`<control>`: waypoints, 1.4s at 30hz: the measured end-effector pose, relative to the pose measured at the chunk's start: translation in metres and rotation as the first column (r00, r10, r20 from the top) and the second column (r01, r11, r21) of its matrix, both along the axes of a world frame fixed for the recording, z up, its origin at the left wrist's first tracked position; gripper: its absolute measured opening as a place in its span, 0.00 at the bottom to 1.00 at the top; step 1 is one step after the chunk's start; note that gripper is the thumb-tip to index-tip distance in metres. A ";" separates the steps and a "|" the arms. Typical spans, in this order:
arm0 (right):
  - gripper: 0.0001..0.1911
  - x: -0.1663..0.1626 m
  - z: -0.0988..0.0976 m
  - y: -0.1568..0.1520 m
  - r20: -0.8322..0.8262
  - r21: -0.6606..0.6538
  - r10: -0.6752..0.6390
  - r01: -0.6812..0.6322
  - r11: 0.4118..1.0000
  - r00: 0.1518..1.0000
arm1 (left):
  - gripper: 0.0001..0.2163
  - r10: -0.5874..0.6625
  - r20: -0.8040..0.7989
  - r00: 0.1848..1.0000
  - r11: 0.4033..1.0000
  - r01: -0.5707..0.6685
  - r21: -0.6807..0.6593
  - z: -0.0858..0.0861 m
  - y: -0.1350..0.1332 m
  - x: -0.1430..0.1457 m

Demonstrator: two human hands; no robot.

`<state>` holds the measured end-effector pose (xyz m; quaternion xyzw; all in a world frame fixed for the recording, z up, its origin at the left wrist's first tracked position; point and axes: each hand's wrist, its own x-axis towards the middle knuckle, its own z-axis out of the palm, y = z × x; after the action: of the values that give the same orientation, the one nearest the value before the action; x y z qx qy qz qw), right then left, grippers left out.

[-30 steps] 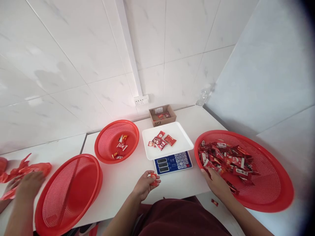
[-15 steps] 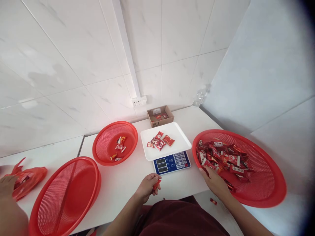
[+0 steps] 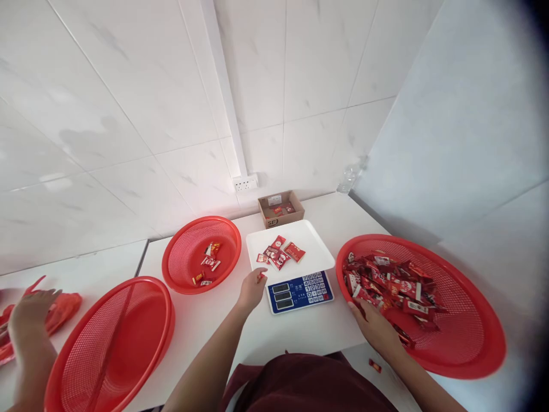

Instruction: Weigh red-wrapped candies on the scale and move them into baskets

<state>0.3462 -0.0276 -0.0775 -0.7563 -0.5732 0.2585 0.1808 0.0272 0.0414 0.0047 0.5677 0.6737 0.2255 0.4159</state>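
Observation:
My left hand [image 3: 251, 288] reaches to the front left edge of the white scale tray [image 3: 315, 248], its fingers pinched on a small red candy [image 3: 260, 276]. Several red wrapped candies [image 3: 281, 254] lie on the tray above the blue scale keypad [image 3: 300, 290]. My right hand [image 3: 374, 327] rests on the near rim of the large red basket [image 3: 472, 337], fingers curled among the heap of red candy packets [image 3: 392, 283]; what it holds, if anything, is hidden.
A small red basket [image 3: 182, 257] with a few candies sits left of the scale. A large red basket [image 3: 111, 343] stands at front left. Another person's hand [image 3: 30, 312] is on red bags [image 3: 60, 306] at far left. A cardboard box [image 3: 281, 208] is by the wall. One candy [image 3: 374, 364] lies on the floor.
My left hand has moved forward from the table's near edge to the scale tray with the candy. The other person's hand has shifted on the red bags.

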 end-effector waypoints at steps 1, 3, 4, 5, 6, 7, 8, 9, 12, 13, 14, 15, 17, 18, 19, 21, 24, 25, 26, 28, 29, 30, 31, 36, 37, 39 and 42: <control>0.28 0.000 0.000 0.000 -0.002 -0.002 0.001 -0.001 1.000 1.000 | 0.14 -0.012 -0.063 0.998 0.999 0.014 0.032 0.001 0.013 -0.001; 0.27 0.001 0.002 0.000 -0.015 -0.001 0.002 -0.002 1.000 1.000 | 0.15 -0.016 -0.117 0.993 0.999 0.022 0.045 0.000 0.036 -0.001; 0.27 0.001 0.002 0.000 -0.025 0.006 0.002 -0.002 1.000 1.000 | 0.15 -0.021 -0.144 0.989 0.999 0.027 0.039 -0.001 0.046 -0.001; 0.26 0.001 0.003 0.000 -0.036 0.013 0.001 -0.001 1.000 0.999 | 0.16 -0.029 -0.171 0.985 0.999 0.034 0.026 -0.003 0.053 0.000; 0.25 0.001 0.004 0.000 -0.044 0.017 -0.001 0.001 1.000 0.999 | 0.16 -0.038 -0.193 0.980 0.999 0.041 0.009 -0.005 0.059 0.001; 0.25 0.002 0.004 0.000 -0.049 0.017 -0.004 0.005 1.000 0.999 | 0.16 -0.049 -0.212 0.976 0.999 0.048 -0.010 -0.008 0.064 0.001; 0.25 0.002 0.004 0.000 -0.052 0.018 -0.006 0.007 1.000 0.999 | 0.16 -0.059 -0.227 0.972 0.998 0.054 -0.029 -0.011 0.067 0.002; 0.25 0.002 0.003 -0.001 -0.052 0.019 -0.007 0.008 1.000 0.999 | 0.15 -0.067 -0.239 0.969 0.997 0.057 -0.046 -0.013 0.069 0.003; 0.25 0.003 -0.001 -0.001 -0.039 0.033 -0.007 0.008 0.999 0.999 | 0.11 -0.067 -0.251 0.966 0.996 0.048 -0.081 -0.017 0.071 0.003; 0.25 0.003 -0.003 -0.001 -0.036 0.042 -0.005 0.006 0.999 0.999 | 0.10 -0.057 -0.244 0.968 0.996 0.037 -0.085 -0.017 0.071 0.003; 0.24 0.004 -0.005 -0.001 -0.033 0.050 -0.004 0.005 0.999 0.999 | 0.08 -0.043 -0.231 0.972 0.996 0.023 -0.087 -0.016 0.070 0.002; 0.24 0.004 -0.006 -0.001 -0.032 0.053 0.000 0.002 0.999 1.000 | 0.08 -0.025 -0.212 0.977 0.996 0.007 -0.086 -0.014 0.068 0.001; 0.24 0.004 -0.006 -0.001 -0.027 0.048 -0.002 0.003 0.999 1.000 | 0.08 0.020 -0.150 0.988 0.996 -0.033 -0.080 -0.009 0.061 -0.002; 0.25 0.003 -0.005 -0.001 -0.025 0.038 -0.005 0.006 0.999 1.000 | 0.08 0.045 -0.106 0.993 0.996 -0.053 -0.078 -0.006 0.055 -0.003; 0.26 0.003 -0.004 -0.001 -0.023 0.026 -0.006 0.007 1.000 1.000 | 0.09 0.068 -0.054 0.996 0.994 -0.072 -0.081 -0.003 0.048 -0.004; 0.27 0.002 -0.002 -0.001 -0.023 0.007 -0.003 0.003 1.000 1.000 | 0.10 0.107 0.070 0.992 0.989 -0.099 -0.111 0.001 0.030 -0.006; 0.27 0.002 0.000 -0.001 -0.019 0.015 0.001 -0.001 1.000 1.000 | 0.12 0.157 0.250 0.955 0.976 -0.112 -0.187 0.003 -0.002 -0.007; 0.26 0.002 -0.001 -0.001 -0.017 0.021 -0.001 0.001 1.000 1.000 | 0.13 0.179 0.305 0.935 0.969 -0.114 -0.217 0.002 -0.014 -0.007; 0.26 0.002 -0.001 -0.001 -0.016 0.025 -0.004 0.004 1.000 1.000 | 0.14 0.214 0.364 0.906 0.958 -0.123 -0.257 0.001 -0.025 -0.007; 0.25 0.002 -0.003 -0.001 -0.017 0.033 -0.008 0.008 0.999 1.000 | 0.15 0.321 0.474 0.820 0.918 -0.145 -0.370 -0.004 -0.044 -0.007; 0.25 0.002 -0.003 -0.001 -0.019 0.037 -0.004 0.005 0.999 1.000 | 0.15 0.378 0.514 0.770 0.890 -0.150 -0.431 -0.007 -0.053 -0.008; 0.24 0.002 -0.003 -0.001 -0.021 0.042 0.003 -0.002 0.999 1.000 | 0.15 0.429 0.541 0.724 0.862 -0.149 -0.484 -0.010 -0.059 -0.008; 0.24 0.002 -0.003 -0.001 -0.024 0.047 0.011 -0.010 0.999 1.000 | 0.15 0.464 0.553 0.691 0.839 -0.144 -0.524 -0.013 -0.065 -0.008; 0.25 0.002 -0.001 -0.001 -0.022 0.033 0.016 -0.016 0.999 1.000 | 0.11 0.482 0.559 0.675 0.807 -0.093 -0.583 -0.020 -0.076 -0.005; 0.26 0.001 0.000 -0.002 -0.019 0.027 0.015 -0.014 1.000 1.000 | 0.11 0.471 0.561 0.681 0.809 -0.079 -0.583 -0.021 -0.076 -0.004; 0.26 0.001 0.001 -0.002 -0.014 0.012 0.010 -0.010 1.000 1.000 | 0.10 0.451 0.568 0.689 0.812 -0.053 -0.581 -0.021 -0.076 0.000; 0.27 0.001 0.003 -0.002 -0.012 -0.018 0.006 -0.006 1.000 1.000 | 0.15 0.431 0.580 0.691 0.816 -0.024 -0.577 -0.020 -0.075 0.004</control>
<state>0.3467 -0.0292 -0.0747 -0.7545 -0.5720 0.2689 0.1765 0.0315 -0.0334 -0.0152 0.2132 0.5726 0.2779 0.7413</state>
